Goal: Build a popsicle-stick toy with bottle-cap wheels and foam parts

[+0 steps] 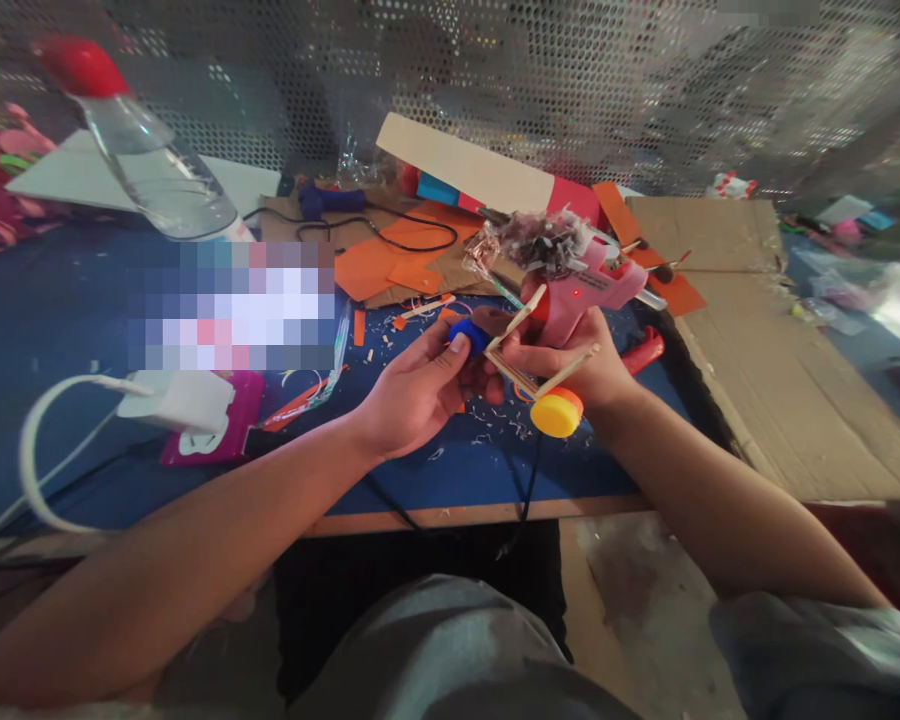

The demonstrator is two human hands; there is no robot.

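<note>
My left hand (pixel 427 390) is closed, pinching a blue bottle cap (pixel 467 340) between thumb and fingers. The cap sits against a small frame of thin wooden sticks (pixel 511 372); whether they are joined I cannot tell. A yellow bottle cap (pixel 557 413) is at the frame's lower end. My right hand (pixel 596 370) grips a pink glue gun (pixel 574 300) with a small red light, and its fingers reach behind the sticks. Shaggy grey strands (pixel 544 240) cover part of the gun's upper side.
A clear bottle with a red lid (pixel 157 165) stands left, behind a white charger (pixel 176 405) on a magenta socket block (pixel 244 415). Orange sheets (pixel 390 255) and scraps lie ahead. Cardboard (pixel 780 380) lies right, near a red handle (pixel 645 350). A black cord (pixel 531 475) hangs over the edge.
</note>
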